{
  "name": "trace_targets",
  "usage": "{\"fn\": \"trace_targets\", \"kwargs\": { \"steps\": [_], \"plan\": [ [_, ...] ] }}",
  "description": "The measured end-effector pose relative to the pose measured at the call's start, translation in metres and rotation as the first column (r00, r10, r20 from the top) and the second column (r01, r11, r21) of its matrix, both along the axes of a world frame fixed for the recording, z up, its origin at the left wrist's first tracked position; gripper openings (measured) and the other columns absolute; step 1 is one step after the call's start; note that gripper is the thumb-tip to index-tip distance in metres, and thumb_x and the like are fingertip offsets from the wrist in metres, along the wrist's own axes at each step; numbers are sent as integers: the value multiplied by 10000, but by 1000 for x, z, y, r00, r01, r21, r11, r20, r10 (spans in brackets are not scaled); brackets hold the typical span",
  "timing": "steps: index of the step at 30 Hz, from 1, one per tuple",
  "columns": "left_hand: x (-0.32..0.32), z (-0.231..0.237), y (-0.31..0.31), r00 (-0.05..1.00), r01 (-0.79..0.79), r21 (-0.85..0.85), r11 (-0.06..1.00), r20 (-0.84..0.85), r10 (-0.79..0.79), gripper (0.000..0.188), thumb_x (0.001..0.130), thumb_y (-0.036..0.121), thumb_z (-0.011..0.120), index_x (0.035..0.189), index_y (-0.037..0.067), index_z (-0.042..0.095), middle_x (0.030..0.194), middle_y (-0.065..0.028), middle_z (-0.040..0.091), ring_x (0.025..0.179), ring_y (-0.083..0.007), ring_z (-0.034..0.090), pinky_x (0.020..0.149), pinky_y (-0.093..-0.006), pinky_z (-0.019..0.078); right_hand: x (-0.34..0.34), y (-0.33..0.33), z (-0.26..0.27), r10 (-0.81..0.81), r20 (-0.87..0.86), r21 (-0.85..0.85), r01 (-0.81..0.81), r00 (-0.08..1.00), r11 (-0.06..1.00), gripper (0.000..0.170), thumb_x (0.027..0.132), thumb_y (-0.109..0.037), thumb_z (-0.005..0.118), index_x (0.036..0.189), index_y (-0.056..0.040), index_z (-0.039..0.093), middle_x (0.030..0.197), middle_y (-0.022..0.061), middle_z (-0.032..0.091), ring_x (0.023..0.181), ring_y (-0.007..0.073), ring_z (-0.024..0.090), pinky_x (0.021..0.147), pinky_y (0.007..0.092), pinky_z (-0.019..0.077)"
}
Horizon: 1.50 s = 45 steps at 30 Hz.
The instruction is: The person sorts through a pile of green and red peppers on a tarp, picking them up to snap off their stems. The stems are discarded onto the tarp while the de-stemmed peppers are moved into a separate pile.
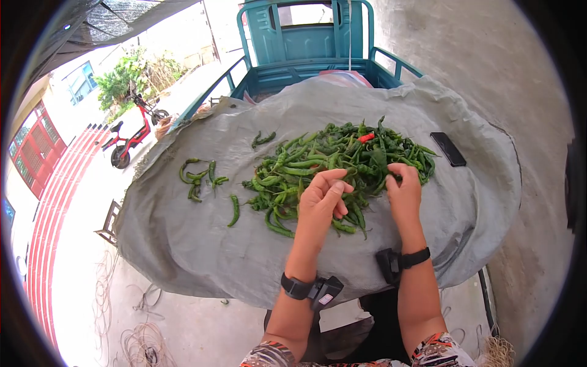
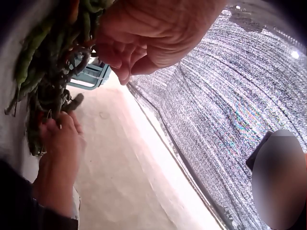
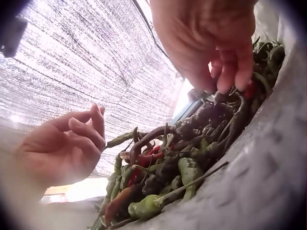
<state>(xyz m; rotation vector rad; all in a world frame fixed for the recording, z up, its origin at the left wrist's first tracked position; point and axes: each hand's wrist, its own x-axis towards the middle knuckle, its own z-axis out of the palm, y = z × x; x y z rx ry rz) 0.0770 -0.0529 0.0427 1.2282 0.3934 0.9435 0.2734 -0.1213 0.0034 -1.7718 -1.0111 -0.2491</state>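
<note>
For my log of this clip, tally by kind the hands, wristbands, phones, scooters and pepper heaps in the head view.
Hands: 2 (left hand, right hand)
Black wristbands: 2 (left wristband, right wristband)
Phone: 1
Red scooter: 1
Pepper heap: 1
Total: 7

Individual peppers overlap too much to count.

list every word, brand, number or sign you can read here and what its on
No text can be read in any view.
Small white label on the black plastic device at the left wrist: too small to read.
Black rectangular phone: no lettering visible.
Teal metal cargo bed: no readable marking.
</note>
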Motion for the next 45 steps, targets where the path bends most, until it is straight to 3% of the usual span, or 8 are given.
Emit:
{"fn": "trace_targets", "kwargs": {
  "steps": [4,10,16,21,25,30,33,45],
  "plan": [
    [1,2,-2,1000,-13,-10,1000,-5,13,275,986,223,576,1186,38,607,881,-23,648,567,-42,499,519,-191,382,-35,-12,29,346,-126,351,-285,930,892,181,891,40,592,1049,-46,609,1184,57,592,688,73,562,590,225,490],
    [-6,10,-7,999,-47,34,998,-19,48,259,1003,286,561,1054,57,669,712,20,566,514,-27,440,483,-180,326,-60,-19,30,472,148,60,-484,869,873,210,863,7,628,1048,-91,638,1077,81,653,881,260,670,694,326,543],
    [-4,9,-7,985,-168,30,985,31,167,306,1021,275,533,1212,55,626,768,8,589,523,-20,441,469,-174,329,-60,-22,32,419,158,26,-428,894,903,270,862,-10,642,1113,-110,652,1055,81,659,818,256,667,680,337,533],
    [4,12,-12,985,-163,78,984,78,157,388,1021,247,509,1360,58,522,912,-24,655,590,-33,482,512,-182,354,-52,-3,38,215,-108,170,-195,971,966,334,869,-41,644,1197,-97,612,1215,78,601,733,171,637,667,306,514],
    [7,2,-8,993,-118,101,988,18,117,300,999,185,540,1259,46,599,903,-20,660,585,-32,483,521,-176,360,-29,0,24,12,-61,171,-2,998,985,359,864,-61,632,1219,-92,586,1303,81,538,752,162,637,720,316,514],
    [4,4,-5,992,-126,90,988,-13,127,221,994,146,532,1166,36,616,870,-7,651,597,-30,487,535,-186,397,12,-21,8,-255,58,-80,259,965,963,389,853,-179,637,1229,-98,583,1253,109,572,1188,323,512,980,436,435],
    [3,5,-6,990,-142,56,988,-5,143,215,992,150,538,1157,38,619,869,-5,650,597,-31,487,536,-189,397,30,-29,-2,-356,173,-196,387,918,901,483,845,-202,654,1303,-98,542,1257,128,568,1174,342,520,973,441,442],
    [11,-2,-5,995,-61,72,995,-71,66,206,986,172,552,1134,50,627,857,3,650,595,-22,497,522,-179,389,32,-22,-4,-10,-170,-78,-4,985,997,508,766,-217,689,1252,-119,580,1061,134,568,962,277,566,840,381,478]
  ]
}}
